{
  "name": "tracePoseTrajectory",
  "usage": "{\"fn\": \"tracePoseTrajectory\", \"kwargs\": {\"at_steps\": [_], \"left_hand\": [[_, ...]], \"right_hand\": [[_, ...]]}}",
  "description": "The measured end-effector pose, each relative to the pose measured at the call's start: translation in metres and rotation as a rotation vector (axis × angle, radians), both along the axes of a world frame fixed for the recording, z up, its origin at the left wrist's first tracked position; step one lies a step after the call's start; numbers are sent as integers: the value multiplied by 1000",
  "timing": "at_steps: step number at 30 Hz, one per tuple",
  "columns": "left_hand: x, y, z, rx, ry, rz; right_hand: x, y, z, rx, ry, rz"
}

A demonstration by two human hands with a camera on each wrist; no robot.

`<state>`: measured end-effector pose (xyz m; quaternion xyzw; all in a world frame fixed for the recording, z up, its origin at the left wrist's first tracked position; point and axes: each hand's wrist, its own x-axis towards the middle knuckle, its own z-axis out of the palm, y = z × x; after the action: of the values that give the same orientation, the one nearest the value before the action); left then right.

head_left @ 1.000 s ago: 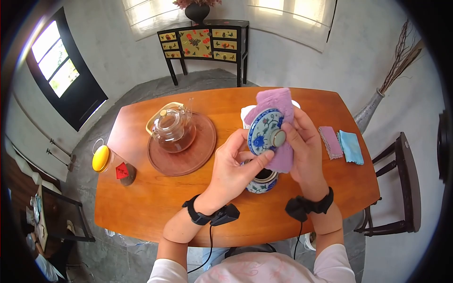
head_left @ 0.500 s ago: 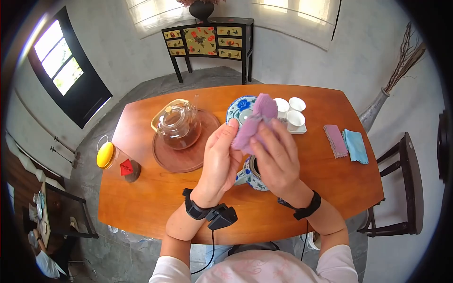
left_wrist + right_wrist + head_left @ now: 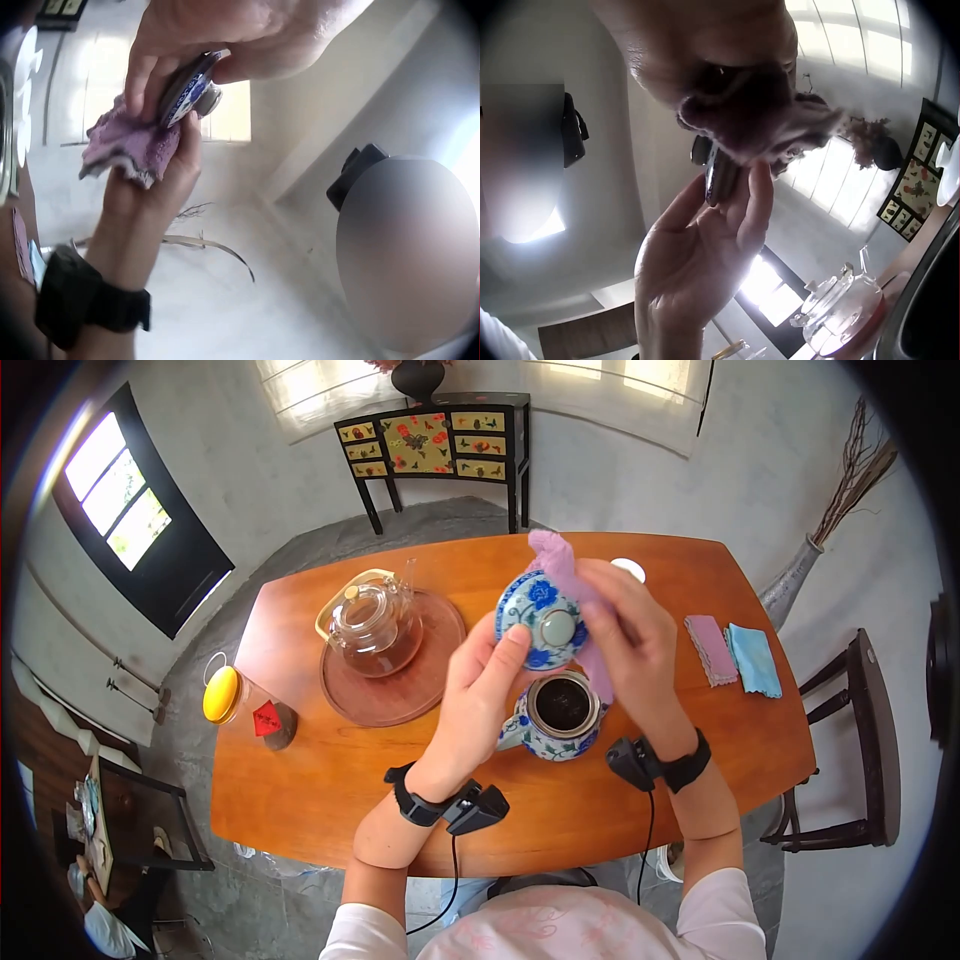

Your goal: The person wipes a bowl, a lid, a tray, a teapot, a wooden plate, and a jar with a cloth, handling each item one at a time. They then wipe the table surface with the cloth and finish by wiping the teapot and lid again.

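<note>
My left hand [image 3: 475,685] grips a blue-and-white porcelain lid [image 3: 515,605] by its edge, thumb on the painted top. The lid is tilted, its pale round knob facing me. Between my right hand's [image 3: 640,645] fingers is a crumpled purple cloth [image 3: 553,560], pressed against the lid's far side and edge. In the left wrist view the cloth [image 3: 131,146] bunches beside the lid [image 3: 187,97]; in the right wrist view the cloth [image 3: 750,120] covers much of it. Below both hands stands the matching teapot [image 3: 560,745], uncovered, its inside dark.
To the left, a glass teapot [image 3: 375,625] of brown liquid sits on a round tray [image 3: 400,705]. A yellow-lidded jar [image 3: 221,694] and a small red-labelled jar [image 3: 275,725] are farther left. Folded pink [image 3: 708,650] and blue [image 3: 753,660] cloths lie right. My right hand mostly hides white cups [image 3: 628,570].
Half a second ago the cloth covered the lid's front and right side. The lid now faces me again with its knob showing, and the cloth has shifted behind it; the teapot's mouth has come into view.
</note>
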<state>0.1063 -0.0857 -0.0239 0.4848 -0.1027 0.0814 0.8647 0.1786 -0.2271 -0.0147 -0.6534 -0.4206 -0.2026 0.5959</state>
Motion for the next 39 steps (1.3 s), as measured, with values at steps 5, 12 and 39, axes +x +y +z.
{"fn": "tracePoseTrajectory", "kwargs": {"at_steps": [5, 12, 39], "left_hand": [[-1, 9, 2, 247, -63, 50], [-4, 9, -5, 466, 95, -112], [5, 11, -16, -408, 54, -69]], "right_hand": [[-7, 0, -13, -40, -323, -191], [13, -20, 26, -393, -237, 351], [-29, 15, -45, -266, -740, -521]]}}
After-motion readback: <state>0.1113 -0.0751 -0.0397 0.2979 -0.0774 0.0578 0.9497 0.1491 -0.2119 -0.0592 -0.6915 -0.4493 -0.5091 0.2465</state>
